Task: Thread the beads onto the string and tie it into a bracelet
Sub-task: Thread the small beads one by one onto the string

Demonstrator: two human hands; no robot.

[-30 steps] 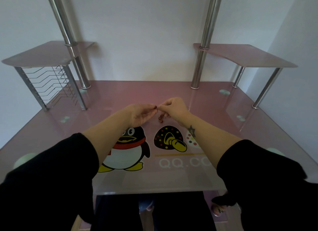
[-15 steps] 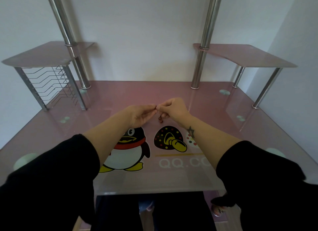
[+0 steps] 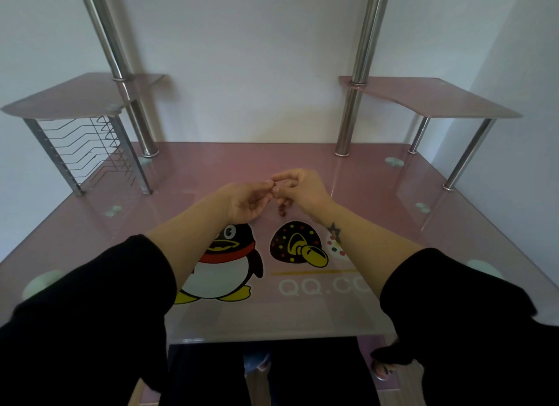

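— While I've got both hands meeting at the centre of the frame, can you read the grips for me?

— Sure. Coming in from lower left, the left hand point(image 3: 249, 201) has thumb and forefinger pinched on what I take for a dark red bead point(image 3: 274, 184), right at the tips. From lower right, the right hand point(image 3: 302, 189) has its fingers curled, with thumb and forefinger nipping the string just against that bead.

— And the string itself?

— It's too thin to see from here. What I do see is a small cluster of strung beads point(image 3: 282, 212) dangling below the right hand. In the frame it sits just above the mushroom print point(image 3: 298, 244) on the pink glass desk point(image 3: 378, 194). Whether it touches the glass, I can't tell.

— So I'm threading, not tying.

— That's my read. Only a few beads are on, so it's early in the job and the knot is a long way off.

— Next move?

— Fine work. The string end has to find the hole, so I'd want the right hand steady and the left hand easing the bead along the line. Then let it slide down to join the cluster.

— Risk?

— Slip the pinch on the right and the hanging beads could run off onto the glass. Where the spare beads sit, I can't tell from this view.
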